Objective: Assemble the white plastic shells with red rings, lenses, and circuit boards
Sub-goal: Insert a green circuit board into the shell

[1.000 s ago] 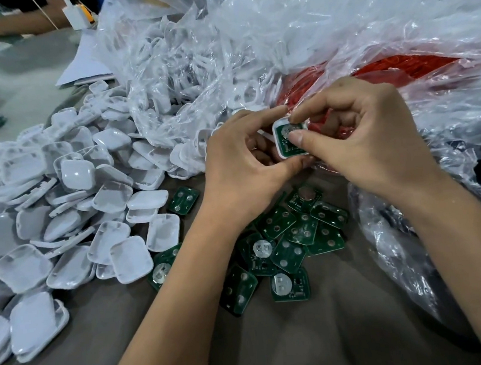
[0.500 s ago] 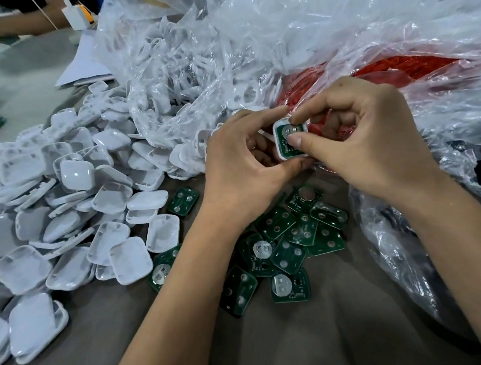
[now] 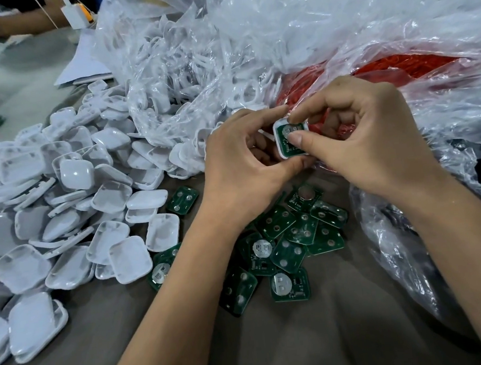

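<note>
On your bench (image 3: 348,333), with clear bags (image 3: 321,24) of shells and red rings (image 3: 397,65) behind and loose white shells (image 3: 63,227) and circuit boards (image 3: 290,236) in front, you seem to be seating a board. Your left hand (image 3: 241,170) grips the white shell (image 3: 281,146) above the boards; your right hand (image 3: 366,139) pinches its green board (image 3: 287,137) with thumb pressing, so next press it evenly flush.

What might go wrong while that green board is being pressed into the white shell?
The circuit board could seat crooked under the right hand thumb and jam in the white shell. If it slips from the left hand, it may drop among the loose boards below.
</note>
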`<state>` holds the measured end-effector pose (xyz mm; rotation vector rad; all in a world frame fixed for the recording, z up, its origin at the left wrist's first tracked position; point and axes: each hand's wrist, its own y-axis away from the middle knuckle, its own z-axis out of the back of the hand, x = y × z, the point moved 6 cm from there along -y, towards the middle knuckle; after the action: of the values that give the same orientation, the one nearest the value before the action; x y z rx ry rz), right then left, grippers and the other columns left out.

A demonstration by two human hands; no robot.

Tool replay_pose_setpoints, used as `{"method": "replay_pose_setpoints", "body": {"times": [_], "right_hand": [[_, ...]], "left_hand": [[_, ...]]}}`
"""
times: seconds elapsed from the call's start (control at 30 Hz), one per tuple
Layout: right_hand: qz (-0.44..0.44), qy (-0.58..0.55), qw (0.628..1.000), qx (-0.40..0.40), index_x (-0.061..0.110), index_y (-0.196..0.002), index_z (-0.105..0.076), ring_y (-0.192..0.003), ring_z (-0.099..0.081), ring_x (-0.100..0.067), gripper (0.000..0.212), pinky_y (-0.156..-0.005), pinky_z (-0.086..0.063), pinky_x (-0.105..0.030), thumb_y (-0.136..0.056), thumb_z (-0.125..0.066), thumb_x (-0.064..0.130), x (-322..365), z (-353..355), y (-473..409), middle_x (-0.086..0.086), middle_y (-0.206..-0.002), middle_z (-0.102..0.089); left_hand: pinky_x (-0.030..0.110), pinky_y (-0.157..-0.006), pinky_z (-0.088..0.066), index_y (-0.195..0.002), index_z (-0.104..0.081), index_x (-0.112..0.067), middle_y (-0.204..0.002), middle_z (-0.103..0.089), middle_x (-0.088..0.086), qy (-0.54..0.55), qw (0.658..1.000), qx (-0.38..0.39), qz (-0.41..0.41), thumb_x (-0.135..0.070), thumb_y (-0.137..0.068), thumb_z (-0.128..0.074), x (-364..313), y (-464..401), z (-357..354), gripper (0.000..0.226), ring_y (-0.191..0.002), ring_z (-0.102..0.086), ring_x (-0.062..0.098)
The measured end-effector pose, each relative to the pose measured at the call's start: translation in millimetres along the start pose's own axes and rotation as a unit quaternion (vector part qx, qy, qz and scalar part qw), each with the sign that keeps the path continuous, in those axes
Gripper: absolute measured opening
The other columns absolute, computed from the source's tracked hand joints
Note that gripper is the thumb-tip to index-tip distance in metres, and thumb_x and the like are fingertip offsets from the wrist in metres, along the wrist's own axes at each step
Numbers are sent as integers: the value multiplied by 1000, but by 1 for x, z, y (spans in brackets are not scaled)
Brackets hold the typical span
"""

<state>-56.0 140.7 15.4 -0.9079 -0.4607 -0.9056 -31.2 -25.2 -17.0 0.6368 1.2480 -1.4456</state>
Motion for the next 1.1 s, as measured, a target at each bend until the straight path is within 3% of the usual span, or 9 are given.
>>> {"method": "replay_pose_setpoints", "body": {"times": [0.2,0.33,0.53,0.8,1.1], "right_hand": [[-4,-5,1000,5,24,-97,-79,-68,-65,-15,17,-62,-57,-32,-83,-87,27,0,-1,0,2,-92,-71],[-16,-12,1000,8,24,-95,-79,-68,-68,-17,15,-63,-60,-40,-83,-87,27,-1,-1,0,4,-87,-72],[-20,-10,1000,12,21,-93,-77,-68,-68,-16,15,-62,-57,-29,-83,-88,25,-2,-2,0,3,-89,-72],[-16,-1,1000,17,19,-92,-75,-65,-64,-12,14,-59,-48,-21,-84,-86,24,-1,-3,0,4,-82,-70],[-24,-16,999,21,19,-93,-76,-71,-70,-17,15,-65,-60,-41,-84,-86,24,-1,-2,0,1,-86,-74]], "left_hand": [[49,-80,-61,-121,-75,-20,-108,-71,-4,-9,1000,2,0,-30,-64,-97,1,0,0,63,-88,-72,18],[48,-78,-62,-120,-76,-19,-106,-71,-3,-13,1000,-2,-1,-31,-63,-97,-1,1,1,62,-85,-72,16],[45,-80,-62,-120,-76,-18,-105,-72,-4,-35,999,-2,-1,-28,-64,-96,-1,1,1,61,-87,-72,15],[36,-68,-60,-118,-76,-15,-101,-72,-1,-22,1000,-1,-11,-27,-63,-96,-1,1,0,59,-76,-68,11],[41,-74,-62,-119,-76,-14,-102,-72,1,-4,1000,7,-9,-28,-63,-97,-1,2,2,62,-78,-70,12]]}}
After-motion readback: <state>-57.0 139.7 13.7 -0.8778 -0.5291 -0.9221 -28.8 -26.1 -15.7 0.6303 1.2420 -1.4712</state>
